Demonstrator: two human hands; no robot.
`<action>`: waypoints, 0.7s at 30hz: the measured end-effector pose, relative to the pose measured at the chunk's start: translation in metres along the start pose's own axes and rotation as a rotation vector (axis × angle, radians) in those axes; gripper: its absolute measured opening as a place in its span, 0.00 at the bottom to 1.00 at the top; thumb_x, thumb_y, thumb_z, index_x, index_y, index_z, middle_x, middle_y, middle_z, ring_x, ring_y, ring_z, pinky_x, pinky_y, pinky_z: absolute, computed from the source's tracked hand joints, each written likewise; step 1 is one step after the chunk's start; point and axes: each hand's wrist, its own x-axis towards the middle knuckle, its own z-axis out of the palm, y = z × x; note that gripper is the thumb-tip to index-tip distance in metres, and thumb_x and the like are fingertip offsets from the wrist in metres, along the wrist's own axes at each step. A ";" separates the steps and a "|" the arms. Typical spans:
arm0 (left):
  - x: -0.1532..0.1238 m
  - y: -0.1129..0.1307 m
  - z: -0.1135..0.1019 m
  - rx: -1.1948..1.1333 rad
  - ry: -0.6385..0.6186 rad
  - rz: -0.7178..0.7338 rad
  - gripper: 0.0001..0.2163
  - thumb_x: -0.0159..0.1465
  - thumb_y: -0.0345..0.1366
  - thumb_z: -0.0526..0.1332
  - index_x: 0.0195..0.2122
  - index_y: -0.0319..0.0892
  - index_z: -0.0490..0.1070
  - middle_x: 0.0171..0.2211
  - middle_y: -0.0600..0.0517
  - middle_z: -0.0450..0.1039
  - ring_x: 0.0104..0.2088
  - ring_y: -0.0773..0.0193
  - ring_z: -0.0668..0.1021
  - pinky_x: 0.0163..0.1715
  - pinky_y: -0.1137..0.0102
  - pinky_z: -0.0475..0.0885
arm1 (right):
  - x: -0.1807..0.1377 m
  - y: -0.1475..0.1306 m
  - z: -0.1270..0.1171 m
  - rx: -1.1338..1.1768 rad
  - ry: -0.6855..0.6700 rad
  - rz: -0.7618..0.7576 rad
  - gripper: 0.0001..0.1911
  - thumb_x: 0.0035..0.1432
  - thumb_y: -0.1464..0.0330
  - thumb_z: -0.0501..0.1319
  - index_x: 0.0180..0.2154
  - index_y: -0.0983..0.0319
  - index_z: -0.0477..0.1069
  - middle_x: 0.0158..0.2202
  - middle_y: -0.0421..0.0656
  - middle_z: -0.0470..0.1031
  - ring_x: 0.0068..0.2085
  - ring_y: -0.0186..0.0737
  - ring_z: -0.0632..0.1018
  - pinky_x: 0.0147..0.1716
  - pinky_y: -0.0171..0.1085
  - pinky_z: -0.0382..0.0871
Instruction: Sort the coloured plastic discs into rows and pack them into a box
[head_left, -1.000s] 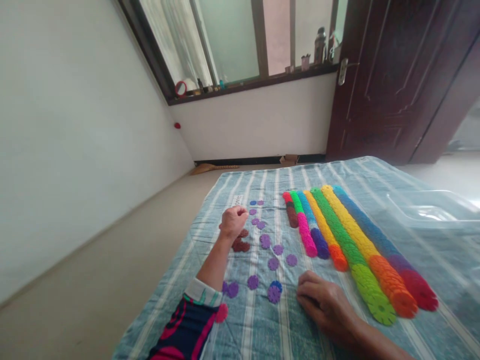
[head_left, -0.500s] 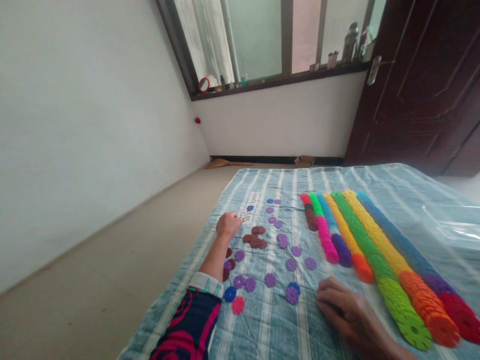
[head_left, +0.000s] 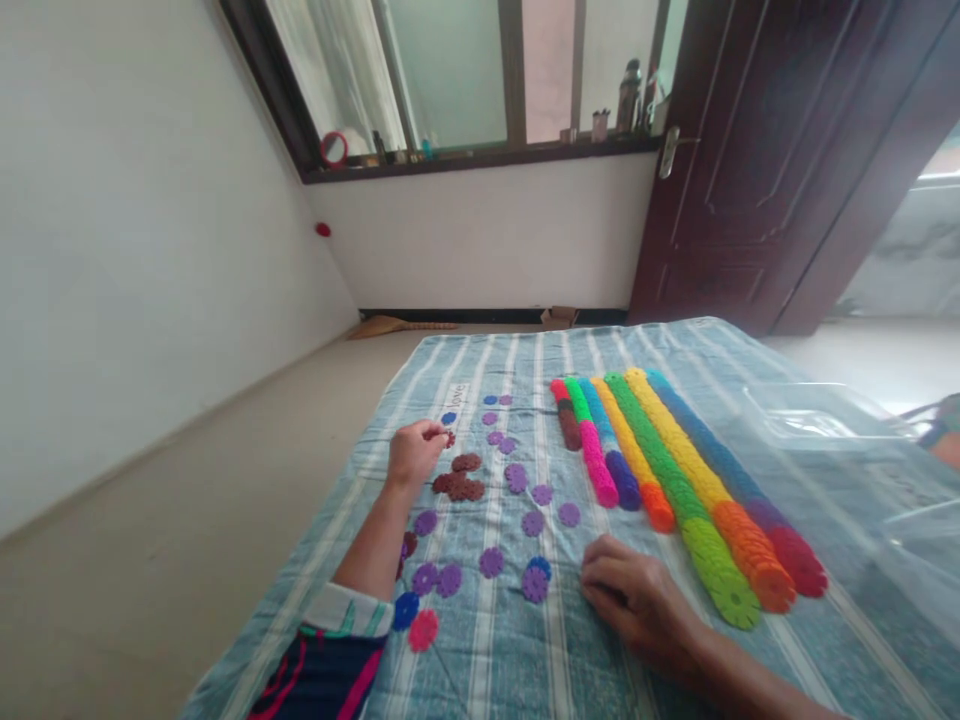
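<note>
Live over the striped cloth [head_left: 495, 355], we see the left hand [head_left: 411, 453] pinching a brown disc [head_left: 450, 439] just beside a blue disc [head_left: 448, 418]; the right hand [head_left: 630, 590] curls apart, any hold hidden. Coloured rows [head_left: 667, 460] lie rightward. We judge it single-disc handling; the next move wants a light pinch.

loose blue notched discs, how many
4 blue notched discs: beyond the left hand, beside a far purple disc, partly under another, beside the pink disc; others may be hidden.
</note>
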 end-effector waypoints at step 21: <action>-0.040 0.117 0.124 0.094 -0.339 0.412 0.08 0.55 0.25 0.56 0.25 0.41 0.73 0.27 0.51 0.75 0.31 0.64 0.75 0.33 0.72 0.67 | 0.003 -0.006 0.000 -0.066 0.073 -0.014 0.10 0.59 0.74 0.54 0.27 0.62 0.70 0.32 0.43 0.71 0.31 0.34 0.73 0.32 0.31 0.65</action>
